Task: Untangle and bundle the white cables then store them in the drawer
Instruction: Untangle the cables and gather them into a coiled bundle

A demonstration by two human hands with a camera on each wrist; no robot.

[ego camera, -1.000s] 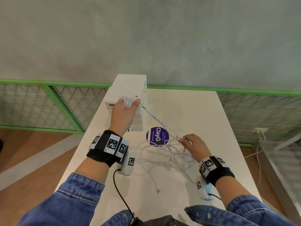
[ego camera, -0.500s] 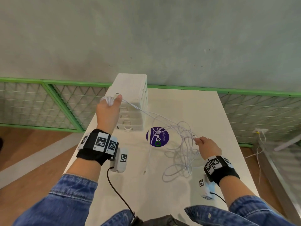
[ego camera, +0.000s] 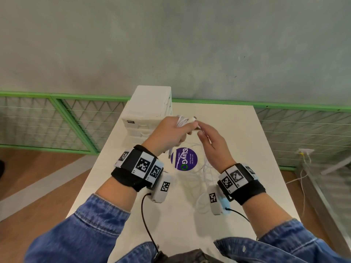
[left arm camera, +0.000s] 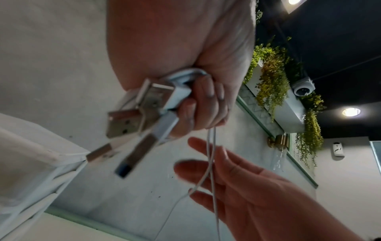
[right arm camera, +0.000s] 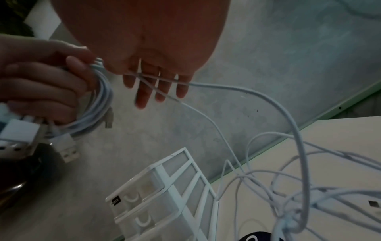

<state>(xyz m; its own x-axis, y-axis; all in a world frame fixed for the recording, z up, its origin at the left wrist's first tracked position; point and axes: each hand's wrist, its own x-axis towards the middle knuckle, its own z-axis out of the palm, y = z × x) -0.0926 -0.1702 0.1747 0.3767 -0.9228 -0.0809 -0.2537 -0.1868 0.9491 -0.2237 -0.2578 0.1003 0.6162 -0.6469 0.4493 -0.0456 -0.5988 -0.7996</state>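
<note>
— How many hands do you have up over the table (ego camera: 237,130)?
— Two: your left hand (ego camera: 167,135) and your right hand (ego camera: 212,143).
— Drawer units?
— One drawer unit (ego camera: 150,105), and one round purple sticker (ego camera: 187,158).
— And the white cables (right arm camera: 296,133)?
— Several; the tangle hides the exact number. You show at least three USB plugs (left arm camera: 123,124).

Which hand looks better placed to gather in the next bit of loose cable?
Probably the right hand: open, strands across its fingers. The left hand already grips the coiled white cables.
</note>
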